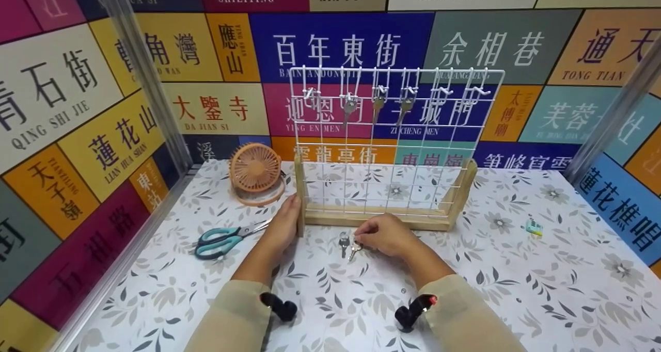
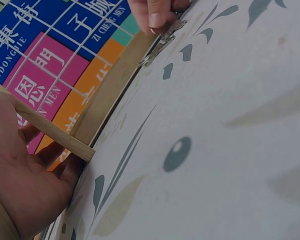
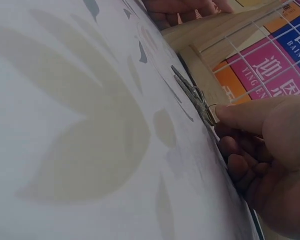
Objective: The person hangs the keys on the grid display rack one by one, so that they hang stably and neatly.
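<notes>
A white wire grid rack (image 1: pixel 386 187) on a wooden base (image 1: pixel 377 220) stands upright, with several keys (image 1: pixel 379 101) hanging from its upper hooks. My left hand (image 1: pixel 281 228) rests against the rack's left wooden post (image 1: pixel 299 197); in the left wrist view this hand (image 2: pixel 27 170) has its fingers behind the post (image 2: pixel 65 138). Two keys (image 1: pixel 344 244) lie on the table before the base. My right hand (image 1: pixel 390 236) pinches the ring of the right-hand key (image 1: pixel 354 250) between thumb and finger, also seen in the right wrist view, where the hand (image 3: pixel 270 155) touches the keys (image 3: pixel 192 95).
Teal-handled scissors (image 1: pixel 219 242) lie left of my left hand, blades toward it. Behind them stands an orange fan (image 1: pixel 255 169). A small green and yellow item (image 1: pixel 534 227) lies at the right on the flower-patterned table (image 1: pixel 557 290). Sign-patterned walls (image 1: pixel 341 37) stand behind and beside.
</notes>
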The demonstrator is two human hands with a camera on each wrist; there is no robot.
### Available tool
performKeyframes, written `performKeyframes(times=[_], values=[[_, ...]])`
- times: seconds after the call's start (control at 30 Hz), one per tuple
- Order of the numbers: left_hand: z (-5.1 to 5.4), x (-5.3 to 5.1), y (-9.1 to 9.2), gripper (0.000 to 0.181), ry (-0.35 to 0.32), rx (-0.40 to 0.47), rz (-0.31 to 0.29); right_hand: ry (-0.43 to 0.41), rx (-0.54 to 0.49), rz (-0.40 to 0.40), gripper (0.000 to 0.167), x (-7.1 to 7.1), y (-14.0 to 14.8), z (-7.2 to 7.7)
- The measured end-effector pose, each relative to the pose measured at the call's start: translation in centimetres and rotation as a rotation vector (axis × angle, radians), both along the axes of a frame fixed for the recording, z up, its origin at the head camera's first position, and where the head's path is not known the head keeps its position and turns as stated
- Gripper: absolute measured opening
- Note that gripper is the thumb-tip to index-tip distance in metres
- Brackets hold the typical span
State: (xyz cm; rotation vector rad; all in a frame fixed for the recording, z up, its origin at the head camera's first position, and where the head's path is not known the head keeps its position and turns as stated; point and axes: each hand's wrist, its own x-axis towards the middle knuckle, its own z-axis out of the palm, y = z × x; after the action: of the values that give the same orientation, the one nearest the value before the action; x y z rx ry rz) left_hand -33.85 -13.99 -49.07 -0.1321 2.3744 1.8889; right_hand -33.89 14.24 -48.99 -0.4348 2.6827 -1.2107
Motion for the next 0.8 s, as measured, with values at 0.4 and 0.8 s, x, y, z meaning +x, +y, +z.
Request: performKeyframes(times=[0.4,0.8], values=[[-0.1,0.0,0.0,0.076,0.009,0.033,-0.015,-0.139,-0.271,-0.089,0.022,-0.1,2.2,3.9],[-0.3,-0.1,-0.1,0.073,0.013,0.035,-0.007,-0.084,-0.725,-0.077,0.012,2.0,3.2,9.9]])
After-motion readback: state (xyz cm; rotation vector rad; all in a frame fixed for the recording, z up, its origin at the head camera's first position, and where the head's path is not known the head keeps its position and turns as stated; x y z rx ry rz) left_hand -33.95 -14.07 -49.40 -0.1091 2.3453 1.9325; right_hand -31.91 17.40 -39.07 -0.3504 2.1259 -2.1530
